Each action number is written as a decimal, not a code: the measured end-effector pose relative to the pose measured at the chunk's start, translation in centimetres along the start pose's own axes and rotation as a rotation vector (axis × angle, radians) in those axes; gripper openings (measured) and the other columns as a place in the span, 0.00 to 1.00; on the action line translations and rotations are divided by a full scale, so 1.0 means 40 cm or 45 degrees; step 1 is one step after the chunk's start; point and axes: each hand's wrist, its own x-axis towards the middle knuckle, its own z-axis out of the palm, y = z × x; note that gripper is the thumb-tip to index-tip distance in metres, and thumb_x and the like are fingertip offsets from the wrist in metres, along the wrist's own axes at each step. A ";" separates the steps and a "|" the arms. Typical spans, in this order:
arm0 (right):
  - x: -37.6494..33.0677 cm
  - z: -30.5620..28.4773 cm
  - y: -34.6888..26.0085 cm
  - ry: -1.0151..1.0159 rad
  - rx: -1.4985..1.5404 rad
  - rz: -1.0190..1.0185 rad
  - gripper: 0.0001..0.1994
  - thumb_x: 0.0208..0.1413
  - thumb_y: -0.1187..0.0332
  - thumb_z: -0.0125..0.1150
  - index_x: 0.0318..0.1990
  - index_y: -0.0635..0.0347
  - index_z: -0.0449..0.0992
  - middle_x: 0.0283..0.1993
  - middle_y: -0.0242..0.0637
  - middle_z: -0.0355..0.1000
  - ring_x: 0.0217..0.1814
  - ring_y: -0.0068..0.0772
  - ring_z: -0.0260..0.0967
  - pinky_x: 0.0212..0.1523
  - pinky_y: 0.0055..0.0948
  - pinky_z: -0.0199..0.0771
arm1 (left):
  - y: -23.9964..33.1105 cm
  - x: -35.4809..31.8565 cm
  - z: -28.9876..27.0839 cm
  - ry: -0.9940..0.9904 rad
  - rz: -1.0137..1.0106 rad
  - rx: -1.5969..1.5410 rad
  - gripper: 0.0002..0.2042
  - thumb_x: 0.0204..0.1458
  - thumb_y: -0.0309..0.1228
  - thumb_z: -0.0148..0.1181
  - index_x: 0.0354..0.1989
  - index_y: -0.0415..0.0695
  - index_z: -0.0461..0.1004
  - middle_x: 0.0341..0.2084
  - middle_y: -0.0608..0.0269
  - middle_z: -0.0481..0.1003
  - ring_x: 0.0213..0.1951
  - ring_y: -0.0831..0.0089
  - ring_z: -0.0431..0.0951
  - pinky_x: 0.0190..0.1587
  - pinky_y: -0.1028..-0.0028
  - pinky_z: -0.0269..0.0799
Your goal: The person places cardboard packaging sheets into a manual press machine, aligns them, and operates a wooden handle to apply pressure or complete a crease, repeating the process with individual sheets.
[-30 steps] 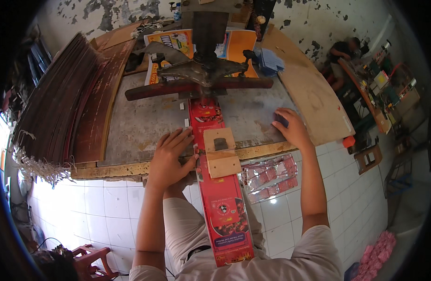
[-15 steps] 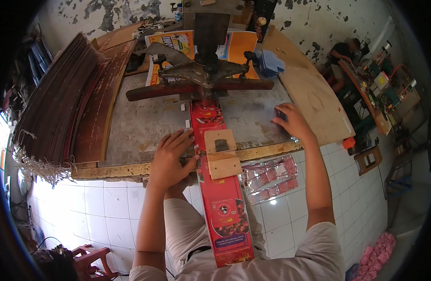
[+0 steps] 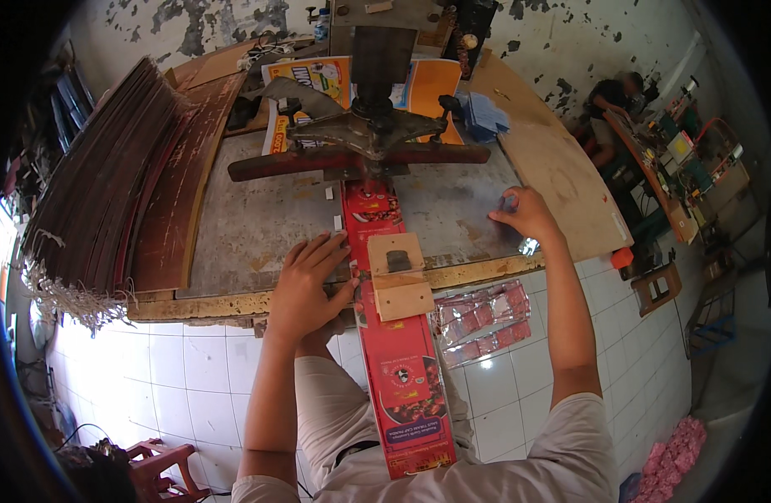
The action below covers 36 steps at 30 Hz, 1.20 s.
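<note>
Resting with fingers spread, my left hand (image 3: 308, 281) touches the red strip (image 3: 395, 345), mid-frame down to bottom centre; right of centre, my right hand (image 3: 530, 216) curls, pinching what I cannot tell.

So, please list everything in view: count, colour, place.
Worktable: one, grey, centre
Press: one, dark, over worktable
Printed strip: one, red, from press to lower centre
Wooden piece: one, tan, on strip
Boards: many, brown, left
Printed sheeting: count unclear, orange, behind press
Pile: one, blue, beside sheeting
Sachet strips: several, silvery red, below worktable edge
Stool: one, red, lower left
Bundle: one, pink, lower right
Co-worker: one, dark top, upper right
Left hand: one, bare, at strip's edge
Right hand: one, bare, over worktable
</note>
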 end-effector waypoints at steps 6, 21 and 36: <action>0.015 0.006 0.077 0.125 -0.167 -0.062 0.30 0.48 0.53 0.90 0.53 0.62 0.86 0.45 0.50 0.84 0.47 0.51 0.84 0.49 0.44 0.83 | -0.001 0.002 0.004 0.009 0.015 -0.014 0.25 0.58 0.40 0.73 0.62 0.41 0.84 0.71 0.55 0.78 0.76 0.51 0.73 0.79 0.45 0.63; 0.017 -0.023 0.128 -0.103 0.144 0.013 0.27 0.50 0.68 0.88 0.57 0.60 0.83 0.48 0.43 0.84 0.48 0.39 0.83 0.49 0.39 0.83 | 0.000 0.003 0.005 0.007 0.011 -0.017 0.25 0.58 0.40 0.73 0.62 0.42 0.84 0.72 0.54 0.78 0.76 0.51 0.72 0.79 0.45 0.63; -0.112 -0.094 -0.022 0.342 0.847 -0.420 0.39 0.57 0.87 0.76 0.77 0.58 0.73 0.67 0.37 0.76 0.48 0.21 0.75 0.52 0.24 0.79 | 0.009 0.006 0.001 0.020 0.010 0.006 0.25 0.57 0.38 0.74 0.63 0.42 0.84 0.71 0.53 0.78 0.75 0.52 0.73 0.79 0.47 0.63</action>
